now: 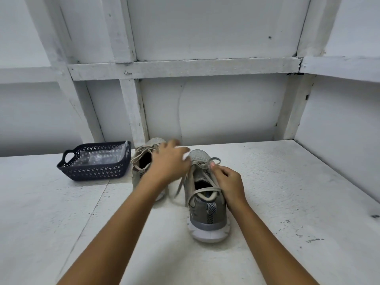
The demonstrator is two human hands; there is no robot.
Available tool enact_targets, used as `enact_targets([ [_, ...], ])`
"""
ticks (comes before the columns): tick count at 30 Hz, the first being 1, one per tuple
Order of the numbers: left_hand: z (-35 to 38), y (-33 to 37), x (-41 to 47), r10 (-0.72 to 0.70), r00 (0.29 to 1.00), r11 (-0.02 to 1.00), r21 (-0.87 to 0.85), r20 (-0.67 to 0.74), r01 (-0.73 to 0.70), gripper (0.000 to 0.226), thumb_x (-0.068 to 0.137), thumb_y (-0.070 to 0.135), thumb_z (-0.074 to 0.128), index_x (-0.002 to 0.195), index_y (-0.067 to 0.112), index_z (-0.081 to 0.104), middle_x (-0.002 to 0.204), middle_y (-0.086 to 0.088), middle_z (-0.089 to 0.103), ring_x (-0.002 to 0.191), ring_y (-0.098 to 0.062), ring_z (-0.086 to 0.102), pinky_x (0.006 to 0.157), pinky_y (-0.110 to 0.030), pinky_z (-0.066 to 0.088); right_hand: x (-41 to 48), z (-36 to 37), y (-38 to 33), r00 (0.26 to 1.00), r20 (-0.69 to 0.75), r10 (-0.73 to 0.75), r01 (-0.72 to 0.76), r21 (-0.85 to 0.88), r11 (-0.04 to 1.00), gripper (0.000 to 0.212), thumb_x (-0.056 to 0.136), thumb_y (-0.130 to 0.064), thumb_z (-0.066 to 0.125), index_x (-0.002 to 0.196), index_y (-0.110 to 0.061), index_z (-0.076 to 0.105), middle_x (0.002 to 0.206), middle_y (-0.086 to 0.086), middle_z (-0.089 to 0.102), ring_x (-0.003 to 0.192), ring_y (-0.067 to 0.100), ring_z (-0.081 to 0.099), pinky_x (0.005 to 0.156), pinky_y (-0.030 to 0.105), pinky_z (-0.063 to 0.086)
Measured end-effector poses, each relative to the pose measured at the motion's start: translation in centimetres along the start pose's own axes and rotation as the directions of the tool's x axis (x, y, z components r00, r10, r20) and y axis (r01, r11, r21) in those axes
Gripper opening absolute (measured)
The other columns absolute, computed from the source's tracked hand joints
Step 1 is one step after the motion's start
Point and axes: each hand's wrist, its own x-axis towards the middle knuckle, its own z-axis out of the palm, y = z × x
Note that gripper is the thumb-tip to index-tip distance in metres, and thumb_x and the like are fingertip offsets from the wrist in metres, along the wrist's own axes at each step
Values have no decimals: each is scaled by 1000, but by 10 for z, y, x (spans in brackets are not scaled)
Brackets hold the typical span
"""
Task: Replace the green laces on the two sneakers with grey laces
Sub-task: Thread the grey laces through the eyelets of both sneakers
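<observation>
Head view shows two sneakers standing side by side on the white table [287, 182], heels toward me. The right sneaker [207, 214] sits just below the middle of the frame, and the left sneaker [141, 171] is close beside it at its 10 o'clock.

The right hand [228, 182] is at the right sneaker's 1 o'clock side. Its thumb and forefinger pinch a loop of the lace [205, 190] above the upper eyelets. The left hand [168, 159] reaches over the gap between the shoes toward the right shoe's toe, at 12 o'clock. It is motion-blurred with the fingers stretched forward, and I cannot tell whether it holds anything. One loose end of the lace trails down to the table between the shoes.

I see no green. The laces on both shoes look pale grey-beige, and both shoes look threaded up to the collar. My reading is that the swap is nearly done and the step in hand is tying off the right shoe.

For the next move I would want the left hand to take the free end. Then I would even out both ends and cinch the bow without pulling the lace back through the eyelets.

A dark perforated basket [92, 171] sits at 9 o'clock of the shoes, with a clear plastic bag [102, 157] inside.
</observation>
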Motion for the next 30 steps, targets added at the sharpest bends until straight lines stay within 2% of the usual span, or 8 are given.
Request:
enact_targets([
  [4,28,27,7,118,989,984,121,90,-128,34,93,38,44,119,22,61,130,-5,47,124,-28,39,102,-44,29,0,1,-1,1000,-5,14,-14,-12,1000,32,89,-39,59,70,-15,69,65,-1,64,66,12,55,66,30,44],
  [7,37,29,7,137,990,980,137,38,-141,30,97,30,41,114,18,62,124,-6,51,119,-27,44,97,-42,31,1,0,0,1000,5,20,-20,-10,1000,26,89,-39,59,77,-19,73,75,-3,69,75,12,61,70,27,48],
  [11,20,15,3,164,986,941,-298,-8,-159,20,94,29,53,98,15,66,104,-4,58,104,-21,54,93,-34,40,1,0,-2,1000,-1,17,-17,-19,1000,29,89,-40,59,71,-20,70,65,-7,64,67,10,57,65,26,45],
  [16,-23,-12,-15,209,977,701,-702,38,-122,16,93,17,56,79,15,64,58,17,57,55,5,49,56,-12,37,0,-1,0,1000,4,-1,1,-6,1000,28,90,-41,58,73,-22,70,68,-9,66,70,9,59,65,25,45],
  [20,-41,-21,-24,214,975,645,-758,55,-98,16,94,15,54,84,8,65,75,7,64,70,3,58,71,-11,44,0,-3,-1,999,25,-20,21,-24,999,31,91,-40,56,63,-27,63,57,-14,59,63,6,52,61,22,39],
  [25,-41,-21,-31,247,957,513,-858,150,2,20,93,7,52,75,7,62,61,-3,57,56,-8,56,56,-11,45,4,-5,-6,996,71,-60,68,-120,990,20,94,-31,54,104,-19,66,100,-1,67,98,15,62,88,30,49],
  [27,-41,-20,-32,247,949,497,-867,195,48,21,94,10,52,76,8,63,58,-3,53,53,-11,49,54,-17,45,5,-7,-15,968,168,-189,219,-181,959,23,95,-15,51,113,-24,62,110,2,59,101,12,58,90,23,47],
  [30,-41,-19,-32,302,919,492,-867,252,76,22,97,8,47,86,9,67,67,6,61,56,-10,46,57,-26,46,6,-9,-33,876,394,-277,411,-310,857,40,87,7,44,104,-22,67,113,1,45,105,8,48,84,2,34],
])
